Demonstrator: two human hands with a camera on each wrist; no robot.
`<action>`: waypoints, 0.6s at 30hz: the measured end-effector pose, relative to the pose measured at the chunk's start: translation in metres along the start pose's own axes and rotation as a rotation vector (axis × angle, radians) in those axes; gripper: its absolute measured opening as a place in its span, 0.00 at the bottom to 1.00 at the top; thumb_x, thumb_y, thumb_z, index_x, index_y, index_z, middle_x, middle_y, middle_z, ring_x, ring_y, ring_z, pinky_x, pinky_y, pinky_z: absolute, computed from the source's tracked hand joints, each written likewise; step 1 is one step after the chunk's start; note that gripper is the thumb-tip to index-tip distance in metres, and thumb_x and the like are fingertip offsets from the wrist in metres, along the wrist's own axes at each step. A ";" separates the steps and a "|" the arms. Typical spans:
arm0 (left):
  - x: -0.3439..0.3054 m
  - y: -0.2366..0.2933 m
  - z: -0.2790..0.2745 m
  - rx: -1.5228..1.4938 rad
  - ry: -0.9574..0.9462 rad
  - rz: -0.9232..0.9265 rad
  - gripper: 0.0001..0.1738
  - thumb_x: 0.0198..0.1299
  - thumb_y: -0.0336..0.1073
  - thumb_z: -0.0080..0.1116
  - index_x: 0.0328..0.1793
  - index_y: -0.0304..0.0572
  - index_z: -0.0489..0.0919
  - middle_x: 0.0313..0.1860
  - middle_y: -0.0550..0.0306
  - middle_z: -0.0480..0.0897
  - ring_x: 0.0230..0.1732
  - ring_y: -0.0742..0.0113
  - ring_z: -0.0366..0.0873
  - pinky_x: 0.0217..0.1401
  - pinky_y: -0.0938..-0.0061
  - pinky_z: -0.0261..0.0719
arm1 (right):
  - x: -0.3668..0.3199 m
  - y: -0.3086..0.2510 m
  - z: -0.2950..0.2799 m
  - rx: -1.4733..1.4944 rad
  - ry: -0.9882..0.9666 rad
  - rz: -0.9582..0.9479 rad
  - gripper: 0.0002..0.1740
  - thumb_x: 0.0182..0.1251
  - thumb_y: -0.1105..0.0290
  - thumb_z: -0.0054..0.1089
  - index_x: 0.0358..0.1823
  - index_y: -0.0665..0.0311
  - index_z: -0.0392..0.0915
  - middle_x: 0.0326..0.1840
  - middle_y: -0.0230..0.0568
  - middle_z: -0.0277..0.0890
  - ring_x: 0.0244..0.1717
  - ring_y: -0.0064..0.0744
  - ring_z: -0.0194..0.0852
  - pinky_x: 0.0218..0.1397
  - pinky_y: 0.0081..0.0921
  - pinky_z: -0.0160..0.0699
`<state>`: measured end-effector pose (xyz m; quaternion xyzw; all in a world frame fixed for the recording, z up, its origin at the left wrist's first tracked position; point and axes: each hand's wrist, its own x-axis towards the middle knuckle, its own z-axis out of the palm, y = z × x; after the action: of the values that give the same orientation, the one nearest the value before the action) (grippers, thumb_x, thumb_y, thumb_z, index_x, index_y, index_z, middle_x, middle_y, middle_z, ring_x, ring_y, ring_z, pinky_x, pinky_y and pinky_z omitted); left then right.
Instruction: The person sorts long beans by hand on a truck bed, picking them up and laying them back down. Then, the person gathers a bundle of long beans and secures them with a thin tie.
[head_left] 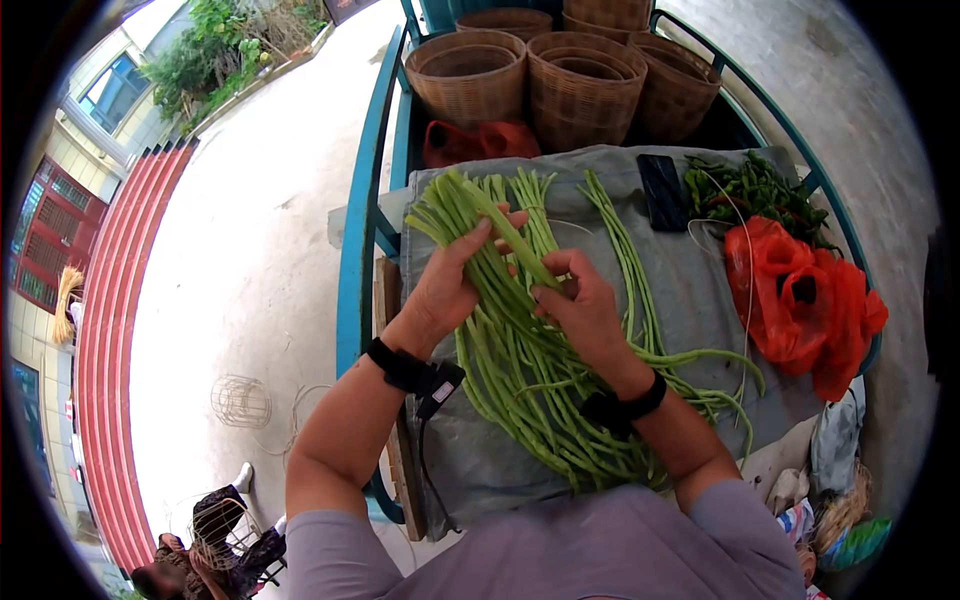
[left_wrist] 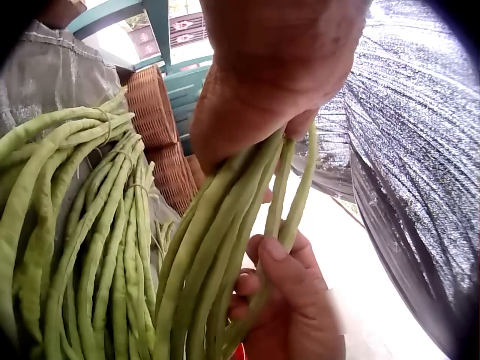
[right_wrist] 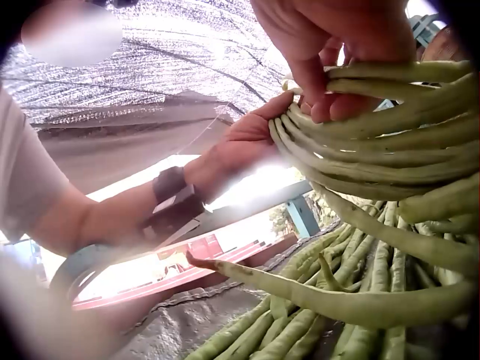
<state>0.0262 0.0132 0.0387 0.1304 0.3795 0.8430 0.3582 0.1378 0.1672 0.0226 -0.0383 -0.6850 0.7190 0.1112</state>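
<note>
A thick bundle of long green beans (head_left: 520,350) lies along a grey cloth (head_left: 690,300) on a blue cart. My left hand (head_left: 480,250) grips the bundle near its upper end, fingers wrapped over the stalks. My right hand (head_left: 560,285) pinches a few beans just beside it, on the right. In the left wrist view the left hand (left_wrist: 262,82) clasps several beans (left_wrist: 217,247) from above and the right hand (left_wrist: 289,300) holds them lower down. In the right wrist view the right hand (right_wrist: 337,45) curls round bent beans (right_wrist: 375,142), with the left hand (right_wrist: 240,146) behind.
Wicker baskets (head_left: 520,70) stand at the cart's far end. Red plastic bags (head_left: 810,300), green peppers (head_left: 750,190) and a black phone (head_left: 662,192) lie on the right. A thinner strand of beans (head_left: 630,270) runs beside the bundle. A seated person (head_left: 210,550) is at lower left.
</note>
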 end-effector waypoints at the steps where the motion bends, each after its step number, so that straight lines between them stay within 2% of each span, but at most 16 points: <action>1: 0.000 0.000 0.001 0.013 -0.003 -0.004 0.24 0.67 0.42 0.54 0.66 0.41 0.66 0.64 0.49 0.73 0.56 0.61 0.75 0.51 0.70 0.77 | 0.000 -0.001 0.000 -0.008 0.000 0.002 0.13 0.62 0.78 0.58 0.48 0.65 0.72 0.41 0.34 0.73 0.34 0.19 0.74 0.35 0.19 0.74; 7: -0.002 -0.002 -0.005 0.049 0.007 -0.007 0.24 0.68 0.43 0.54 0.66 0.42 0.66 0.60 0.51 0.76 0.56 0.61 0.75 0.52 0.70 0.77 | -0.003 0.005 -0.001 0.087 -0.044 -0.005 0.13 0.60 0.78 0.59 0.47 0.65 0.74 0.40 0.33 0.73 0.34 0.20 0.73 0.36 0.19 0.72; 10: -0.003 -0.001 0.001 0.072 0.026 -0.017 0.22 0.69 0.44 0.52 0.63 0.40 0.69 0.54 0.53 0.78 0.52 0.65 0.76 0.51 0.72 0.77 | 0.002 0.006 -0.003 -0.450 0.174 -0.471 0.11 0.60 0.77 0.60 0.44 0.65 0.77 0.37 0.34 0.73 0.34 0.25 0.72 0.37 0.22 0.71; 13: -0.001 0.000 0.005 0.106 0.046 -0.032 0.18 0.70 0.45 0.49 0.57 0.39 0.73 0.48 0.55 0.80 0.46 0.70 0.77 0.49 0.74 0.78 | -0.002 -0.013 0.000 -0.343 0.267 -0.379 0.09 0.59 0.76 0.62 0.42 0.65 0.78 0.35 0.36 0.72 0.34 0.30 0.70 0.37 0.26 0.69; 18: -0.002 -0.001 0.007 0.154 -0.019 -0.014 0.17 0.70 0.46 0.49 0.52 0.40 0.74 0.46 0.56 0.80 0.43 0.71 0.77 0.46 0.73 0.79 | 0.010 -0.010 0.004 -0.350 0.208 -0.345 0.11 0.57 0.76 0.64 0.42 0.62 0.79 0.33 0.37 0.71 0.34 0.31 0.69 0.36 0.27 0.69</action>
<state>0.0313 0.0166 0.0432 0.1630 0.4407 0.8075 0.3566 0.1280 0.1654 0.0342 -0.0135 -0.7801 0.5523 0.2937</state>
